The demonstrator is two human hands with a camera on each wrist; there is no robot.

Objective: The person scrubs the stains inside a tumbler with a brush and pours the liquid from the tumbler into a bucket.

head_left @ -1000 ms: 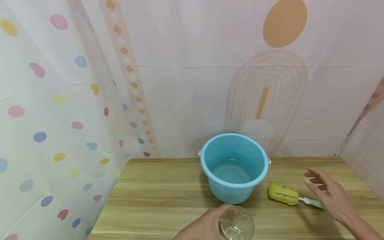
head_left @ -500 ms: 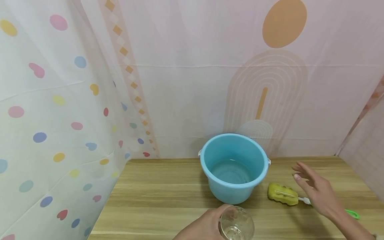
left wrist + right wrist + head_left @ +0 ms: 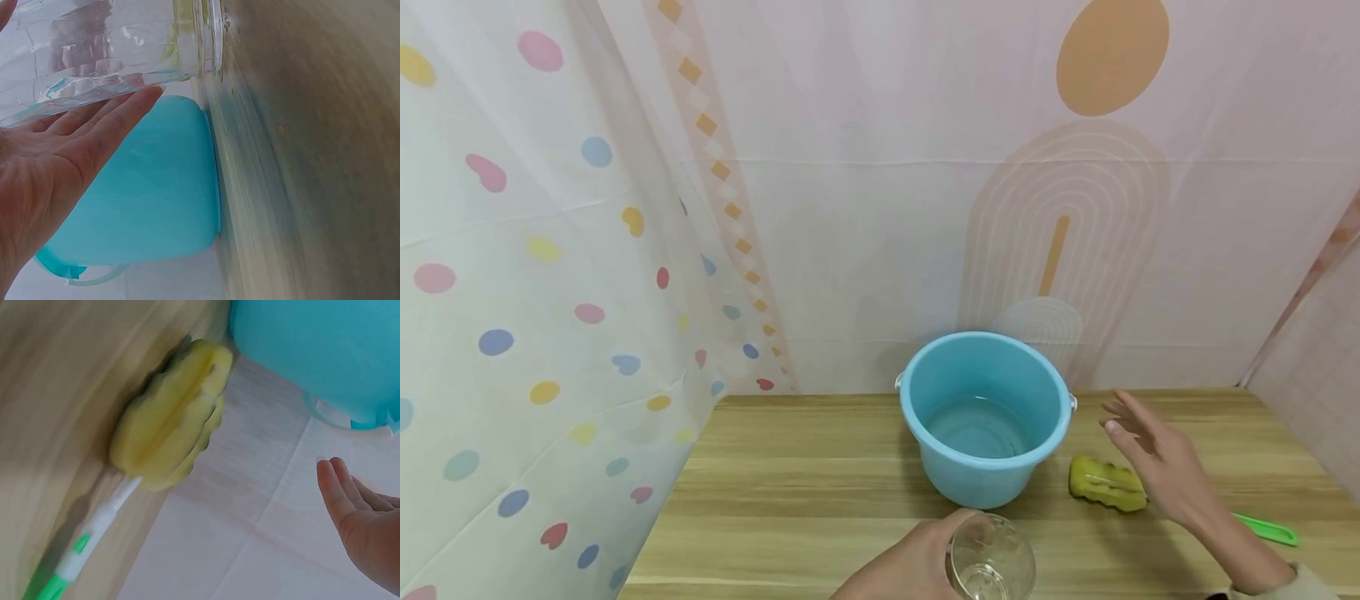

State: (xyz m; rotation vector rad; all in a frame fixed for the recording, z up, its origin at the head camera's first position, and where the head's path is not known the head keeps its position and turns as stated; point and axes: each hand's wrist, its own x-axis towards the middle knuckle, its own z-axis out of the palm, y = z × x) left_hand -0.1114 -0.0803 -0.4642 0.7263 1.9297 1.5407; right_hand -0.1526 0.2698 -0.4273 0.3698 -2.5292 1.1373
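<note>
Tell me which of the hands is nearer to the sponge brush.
Right. The right hand is raised over the sponge brush, not touching it; the left hand is farther off, to the brush's left, holding the glass.

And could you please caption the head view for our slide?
Left hand holding a glass near a bucket of water, right hand hovering above a brush.

No lettering, label, brand or number can be read in any view — neither on the blue bucket [image 3: 977,483], between four and five o'clock in the head view, nor on the clear glass [image 3: 1000,550] at five, nor on the green brush handle [image 3: 1266,531] at four.
</note>
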